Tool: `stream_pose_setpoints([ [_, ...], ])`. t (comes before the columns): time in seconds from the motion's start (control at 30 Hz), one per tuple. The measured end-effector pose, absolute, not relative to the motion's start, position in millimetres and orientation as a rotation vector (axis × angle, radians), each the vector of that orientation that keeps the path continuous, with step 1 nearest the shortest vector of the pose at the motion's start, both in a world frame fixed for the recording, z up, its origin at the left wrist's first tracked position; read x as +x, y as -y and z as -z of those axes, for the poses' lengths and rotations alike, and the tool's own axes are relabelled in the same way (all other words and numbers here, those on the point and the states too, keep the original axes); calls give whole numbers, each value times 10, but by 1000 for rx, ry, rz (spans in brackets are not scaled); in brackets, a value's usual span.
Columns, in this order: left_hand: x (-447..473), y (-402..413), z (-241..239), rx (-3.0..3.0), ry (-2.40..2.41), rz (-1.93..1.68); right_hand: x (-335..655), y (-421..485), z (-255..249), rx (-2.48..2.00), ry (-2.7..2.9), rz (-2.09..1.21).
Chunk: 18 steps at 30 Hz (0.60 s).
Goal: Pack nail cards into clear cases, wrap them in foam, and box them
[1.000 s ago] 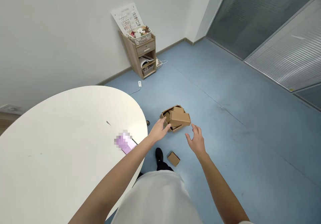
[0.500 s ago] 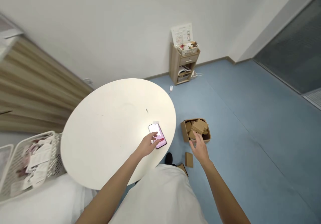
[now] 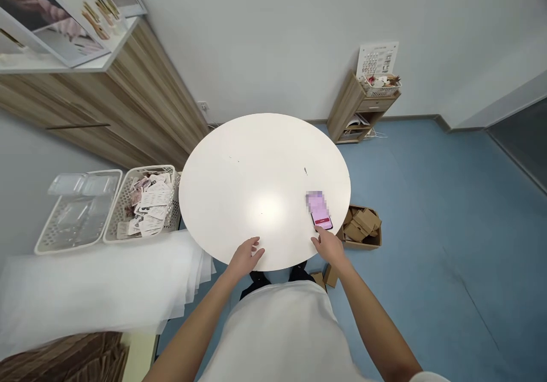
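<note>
White table (image 3: 256, 182): left hand (image 3: 247, 255) on edge, right hand (image 3: 330, 249) at phone (image 3: 321, 220).

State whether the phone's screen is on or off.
On: the phone lies face up on the table, its screen glowing pink, by the right hand.

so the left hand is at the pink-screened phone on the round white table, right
Not the left: the head view shows the right hand at the pink-screened phone on the round white table. The left hand rests apart from it at the table's near edge.
</note>
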<state>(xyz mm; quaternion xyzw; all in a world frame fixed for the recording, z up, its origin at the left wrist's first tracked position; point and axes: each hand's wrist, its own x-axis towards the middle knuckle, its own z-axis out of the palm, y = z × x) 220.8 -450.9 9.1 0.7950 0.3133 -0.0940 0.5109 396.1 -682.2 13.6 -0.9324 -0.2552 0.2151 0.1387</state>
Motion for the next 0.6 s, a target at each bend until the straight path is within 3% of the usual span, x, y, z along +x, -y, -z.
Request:
stream_pose_setpoints([
  [0.6, 2514, 4576, -65, 2062, -826, 290, 4294, 6672, 162, -2718, 685, -690],
])
